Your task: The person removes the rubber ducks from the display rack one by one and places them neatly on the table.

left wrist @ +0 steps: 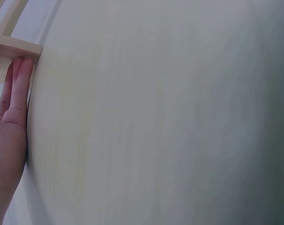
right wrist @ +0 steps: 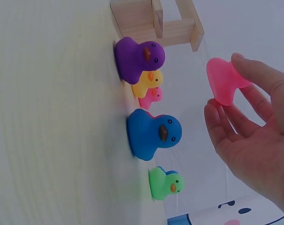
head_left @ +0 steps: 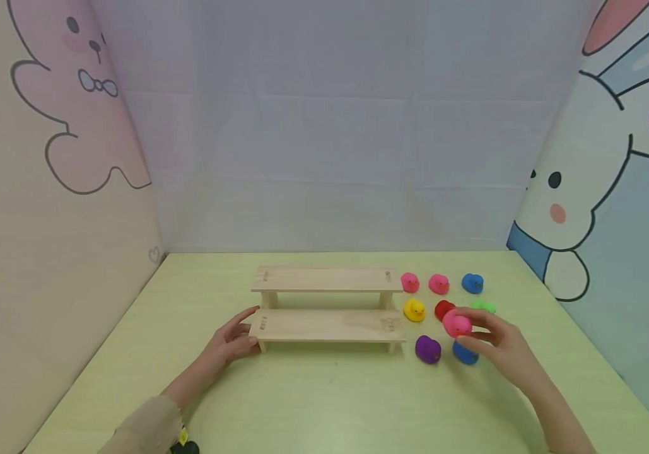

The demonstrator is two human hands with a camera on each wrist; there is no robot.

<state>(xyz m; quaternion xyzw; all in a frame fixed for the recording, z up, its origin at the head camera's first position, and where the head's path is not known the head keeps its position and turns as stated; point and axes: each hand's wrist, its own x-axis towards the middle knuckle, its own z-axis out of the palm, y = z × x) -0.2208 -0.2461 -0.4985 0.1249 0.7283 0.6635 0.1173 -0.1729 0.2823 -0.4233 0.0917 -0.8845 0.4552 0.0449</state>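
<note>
My right hand [head_left: 497,343] pinches a pink rubber duck [head_left: 456,323] between thumb and fingers. In the right wrist view, the held duck [right wrist: 222,80] is off the table. Below it stand a blue duck [head_left: 465,353] and a purple duck [head_left: 428,349]; a red duck [head_left: 444,309] is partly hidden behind it. My left hand [head_left: 234,340] holds the left end of the lower step of a two-step wooden stand [head_left: 327,326], thumb in front and fingers farther back. The left wrist view has fingers [left wrist: 21,86] against the wood.
Around the right hand stand a yellow duck [head_left: 414,309], a green duck [head_left: 483,306], two pink ducks [head_left: 439,284] and another blue duck [head_left: 473,283]. A dark object [head_left: 185,448] shows near the left sleeve. Cloth walls [head_left: 324,139] bound the table's back and sides.
</note>
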